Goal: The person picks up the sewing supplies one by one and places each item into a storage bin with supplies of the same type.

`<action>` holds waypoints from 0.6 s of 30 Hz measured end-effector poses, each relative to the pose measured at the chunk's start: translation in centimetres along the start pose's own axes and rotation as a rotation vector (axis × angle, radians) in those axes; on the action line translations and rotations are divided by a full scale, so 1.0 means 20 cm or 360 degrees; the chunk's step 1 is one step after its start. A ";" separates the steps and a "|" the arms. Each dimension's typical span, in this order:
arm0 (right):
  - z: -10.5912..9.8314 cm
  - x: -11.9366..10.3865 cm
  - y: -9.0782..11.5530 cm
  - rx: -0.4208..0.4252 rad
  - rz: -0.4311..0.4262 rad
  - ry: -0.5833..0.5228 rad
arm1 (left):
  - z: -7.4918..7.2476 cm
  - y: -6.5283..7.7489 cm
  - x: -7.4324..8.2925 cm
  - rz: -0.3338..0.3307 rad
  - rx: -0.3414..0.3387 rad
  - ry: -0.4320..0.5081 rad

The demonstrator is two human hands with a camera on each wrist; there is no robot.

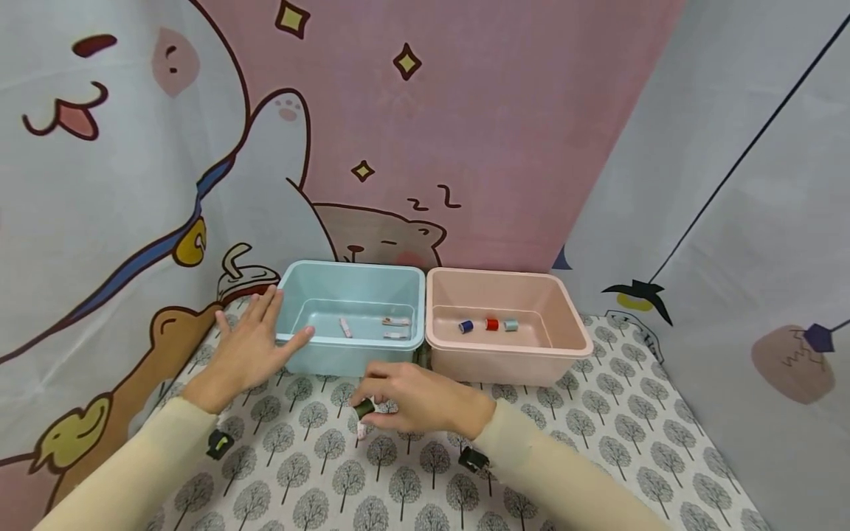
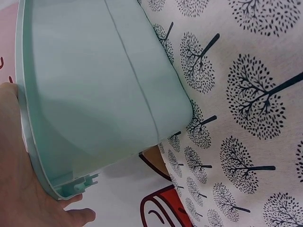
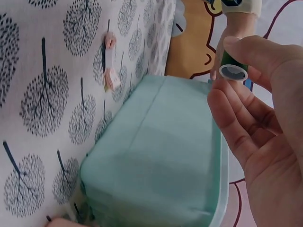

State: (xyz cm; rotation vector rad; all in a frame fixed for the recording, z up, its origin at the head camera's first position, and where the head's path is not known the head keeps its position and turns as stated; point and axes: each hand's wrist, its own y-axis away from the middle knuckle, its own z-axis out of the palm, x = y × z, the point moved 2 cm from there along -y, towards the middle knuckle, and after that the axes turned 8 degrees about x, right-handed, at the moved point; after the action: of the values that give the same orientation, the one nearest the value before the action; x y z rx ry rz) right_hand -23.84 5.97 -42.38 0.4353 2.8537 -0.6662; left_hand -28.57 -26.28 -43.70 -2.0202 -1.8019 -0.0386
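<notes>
As we pinch a dark green, cylindrical spool between the thumb and fingers of our right hand, near the glossy blue plastic bin, our left hand spreads its fingers loosely at that bin's left rim. We see a white-banded pink skein on the tree-printed cloth; three small spools lie in the right-hand peach bin.

the tree-patterned bench carries a blue bin, a pink bin beside it and a small pink-and-white bundle.
</notes>
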 end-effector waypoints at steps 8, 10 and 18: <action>-0.08 0.02 0.04 0.0057 0.0023 -0.0038 | 0.00 -0.01 0.00 0.0007 -0.0005 -0.0001; -0.11 0.03 0.04 0.0081 0.0030 -0.0051 | 0.00 -0.01 0.00 0.0004 -0.0008 -0.0005; -0.21 0.05 0.07 0.0150 0.0031 -0.0005 | 0.00 0.00 0.00 0.0000 -0.0010 0.0000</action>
State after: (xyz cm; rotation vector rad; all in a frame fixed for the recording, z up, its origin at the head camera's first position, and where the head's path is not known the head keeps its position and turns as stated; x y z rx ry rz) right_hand -24.81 9.45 -39.47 0.4751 2.8200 -0.7995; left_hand -28.57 -26.31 -43.71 -2.0248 -1.8039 -0.0445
